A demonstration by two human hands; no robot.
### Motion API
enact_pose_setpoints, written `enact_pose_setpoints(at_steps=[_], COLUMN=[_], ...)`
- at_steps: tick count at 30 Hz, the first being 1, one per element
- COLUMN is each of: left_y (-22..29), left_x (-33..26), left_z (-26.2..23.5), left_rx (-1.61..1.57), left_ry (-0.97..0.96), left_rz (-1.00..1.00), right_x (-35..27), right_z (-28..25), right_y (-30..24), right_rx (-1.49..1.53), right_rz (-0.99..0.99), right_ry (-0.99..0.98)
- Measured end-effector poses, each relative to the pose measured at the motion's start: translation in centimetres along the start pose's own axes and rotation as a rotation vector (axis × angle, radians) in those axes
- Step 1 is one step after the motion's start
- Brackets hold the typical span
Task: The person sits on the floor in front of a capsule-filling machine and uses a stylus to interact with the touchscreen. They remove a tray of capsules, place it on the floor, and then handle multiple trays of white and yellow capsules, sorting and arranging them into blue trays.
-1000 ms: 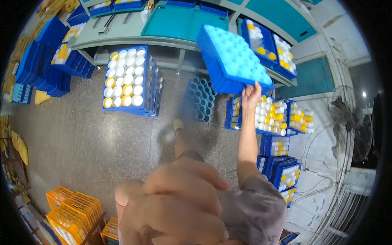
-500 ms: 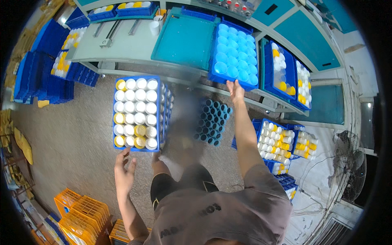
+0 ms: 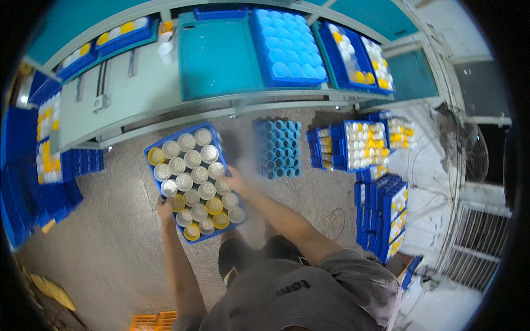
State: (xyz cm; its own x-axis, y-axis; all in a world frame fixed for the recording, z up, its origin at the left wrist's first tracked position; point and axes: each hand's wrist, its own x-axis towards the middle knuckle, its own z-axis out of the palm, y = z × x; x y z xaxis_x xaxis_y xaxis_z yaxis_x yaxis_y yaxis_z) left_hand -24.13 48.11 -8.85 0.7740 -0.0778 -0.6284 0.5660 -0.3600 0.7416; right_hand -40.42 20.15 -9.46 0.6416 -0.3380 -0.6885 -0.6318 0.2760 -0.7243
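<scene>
A blue crate of white and yellow cups, holding pale grainy material, is between my hands, turned at an angle over the floor. My left hand grips its left side, fingers curled at the rim. At the opposite side, my right hand is closed around the edge, its fingertips partly hidden. Anything beneath the crate is mostly hidden by it. On the bench beyond, another blue crate carries rows of bright blue-lit cups, with neither hand touching it.
A block of teal tubes stands on the floor right of the crate. Stacked blue crates with white and yellow cups are farther right. The bench runs across the far side. Orange crates show at the lower edge.
My right hand has left the bench crate and taken hold of the cup-filled crate. My left hand now grips it too. That crate looks nearer and turned; the view has shifted.
</scene>
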Motion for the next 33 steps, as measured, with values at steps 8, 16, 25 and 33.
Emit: enact_pose_setpoints(at_steps=[8, 16, 25, 33], left_y=[-0.2, 4.3, -8.7, -38.7], left_x=[0.5, -1.2, -33.6, -54.6], left_z=[-0.2, 6.7, 37.8, 51.3], left_rx=[0.089, 1.064, 0.996, 1.703], left_ry=[-0.174, 0.486, -1.220, -1.982], left_rz=[0.109, 1.173, 1.176, 0.617], right_x=[-1.3, -13.4, -55.9, -91.2], right_z=[1.2, -7.5, -11.5, 1.7], right_y=[0.6, 10.8, 51.5, 73.1], right_rx=[-0.274, -0.207, 0.642, 0.881], right_rz=[-0.072, -0.172, 0.325, 1.138], right_ry=[0.256, 0.430, 1.249, 1.676])
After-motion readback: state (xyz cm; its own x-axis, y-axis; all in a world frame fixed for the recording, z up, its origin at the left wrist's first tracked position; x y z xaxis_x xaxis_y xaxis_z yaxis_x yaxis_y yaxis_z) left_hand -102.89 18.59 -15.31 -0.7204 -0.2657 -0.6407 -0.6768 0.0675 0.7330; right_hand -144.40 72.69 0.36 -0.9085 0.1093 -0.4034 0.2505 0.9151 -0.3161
